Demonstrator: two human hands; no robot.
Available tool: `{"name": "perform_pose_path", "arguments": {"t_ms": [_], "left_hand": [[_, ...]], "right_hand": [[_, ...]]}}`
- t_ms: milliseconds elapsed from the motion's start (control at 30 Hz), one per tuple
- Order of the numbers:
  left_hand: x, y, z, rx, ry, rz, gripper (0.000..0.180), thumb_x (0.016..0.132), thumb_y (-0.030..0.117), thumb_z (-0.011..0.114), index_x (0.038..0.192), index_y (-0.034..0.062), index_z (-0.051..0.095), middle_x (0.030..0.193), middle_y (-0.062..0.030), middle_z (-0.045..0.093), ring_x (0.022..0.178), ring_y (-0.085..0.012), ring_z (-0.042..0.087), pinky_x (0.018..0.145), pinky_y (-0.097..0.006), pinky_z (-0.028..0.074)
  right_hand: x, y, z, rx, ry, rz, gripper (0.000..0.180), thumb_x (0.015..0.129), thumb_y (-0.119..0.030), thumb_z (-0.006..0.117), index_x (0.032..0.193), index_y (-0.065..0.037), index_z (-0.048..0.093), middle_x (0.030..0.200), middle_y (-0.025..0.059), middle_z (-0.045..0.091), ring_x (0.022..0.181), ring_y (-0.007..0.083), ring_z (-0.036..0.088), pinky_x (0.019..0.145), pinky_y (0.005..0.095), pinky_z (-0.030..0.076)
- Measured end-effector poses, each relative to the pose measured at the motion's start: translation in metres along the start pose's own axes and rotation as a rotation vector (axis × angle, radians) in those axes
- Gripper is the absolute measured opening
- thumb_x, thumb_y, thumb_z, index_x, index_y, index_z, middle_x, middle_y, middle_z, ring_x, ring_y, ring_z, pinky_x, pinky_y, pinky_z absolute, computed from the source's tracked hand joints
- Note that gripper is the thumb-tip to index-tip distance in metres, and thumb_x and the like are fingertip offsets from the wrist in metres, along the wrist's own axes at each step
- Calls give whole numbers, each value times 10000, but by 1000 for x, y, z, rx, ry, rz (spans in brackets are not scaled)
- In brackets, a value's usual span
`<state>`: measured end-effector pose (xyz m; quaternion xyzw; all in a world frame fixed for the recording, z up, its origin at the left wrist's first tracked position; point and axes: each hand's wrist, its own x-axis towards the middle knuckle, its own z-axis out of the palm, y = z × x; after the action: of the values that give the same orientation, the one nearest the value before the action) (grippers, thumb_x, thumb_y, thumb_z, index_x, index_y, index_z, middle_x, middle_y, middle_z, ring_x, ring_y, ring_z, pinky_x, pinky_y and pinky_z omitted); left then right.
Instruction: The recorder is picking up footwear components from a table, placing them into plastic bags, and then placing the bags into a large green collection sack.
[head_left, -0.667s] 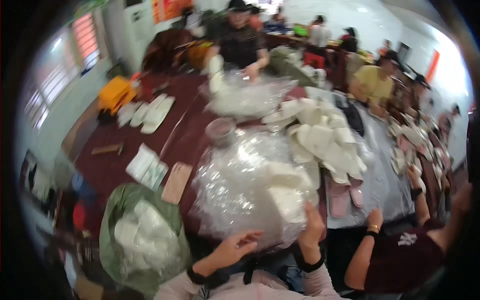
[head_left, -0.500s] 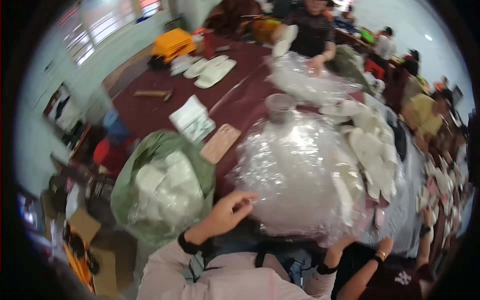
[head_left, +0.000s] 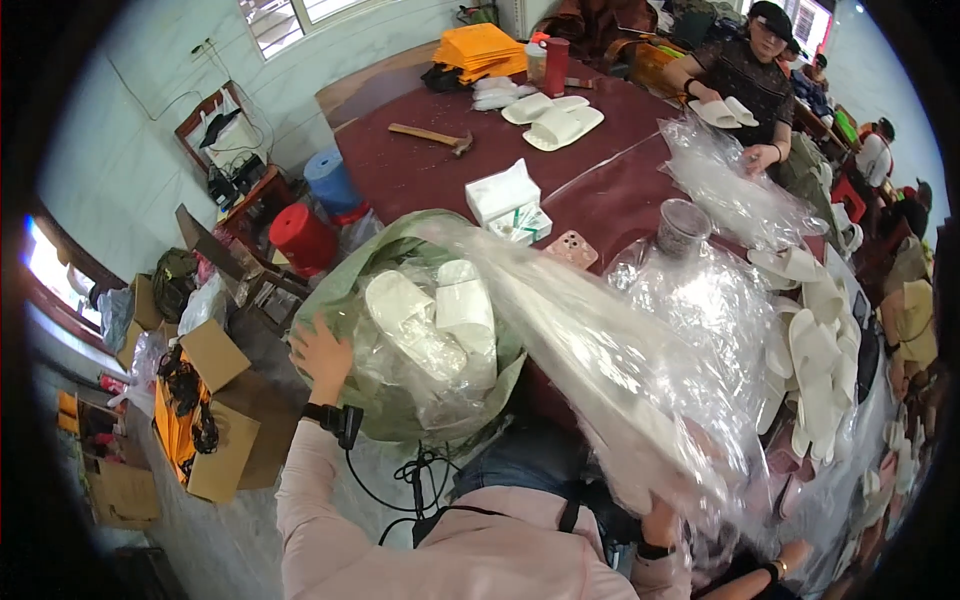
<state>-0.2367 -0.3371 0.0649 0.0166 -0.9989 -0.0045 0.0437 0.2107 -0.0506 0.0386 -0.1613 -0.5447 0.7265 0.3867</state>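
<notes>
My left hand rests at the left side of a green sack, its fingers spread against the outside. Inside the sack lie white slippers in clear plastic. A long, motion-blurred sheet or bag of clear plastic stretches from the sack's upper rim to the lower right. My right hand is at its lower end and appears to grip it; the plastic partly hides the fingers. Beyond it is a pile of clear plastic bags with a clear plastic cup on top.
On the dark red table are a hammer, tissues, a phone, and loose white slippers. More slippers are heaped at right. A co-worker holds slippers across the table. Red bucket and cardboard box stand left.
My view has turned left. My left hand has moved from beside the plastic pile to the sack's left side. Clear plastic now stretches between the sack and my right hand.
</notes>
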Motion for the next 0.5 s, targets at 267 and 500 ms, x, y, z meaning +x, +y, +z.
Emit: {"name": "perform_pose_path", "arguments": {"t_ms": [267,500], "left_hand": [[38,-64,49,-300,-352,-283,887,720,420,704,1416,96,259,1419,-283,288,1272,-482,329,1019,-587,276],[51,-67,52,-223,-190,-137,766,696,477,704,1262,14,473,1192,-246,565,1142,-405,517,916,-474,430]], "right_hand": [[111,-30,168,81,-159,219,404,938,-209,545,1259,7,431,1182,144,560,1027,238,594,865,373,507],[140,-14,205,420,-52,516,412,937,-215,558,1258,15,442,1133,136,587,965,214,614,825,338,513]]}}
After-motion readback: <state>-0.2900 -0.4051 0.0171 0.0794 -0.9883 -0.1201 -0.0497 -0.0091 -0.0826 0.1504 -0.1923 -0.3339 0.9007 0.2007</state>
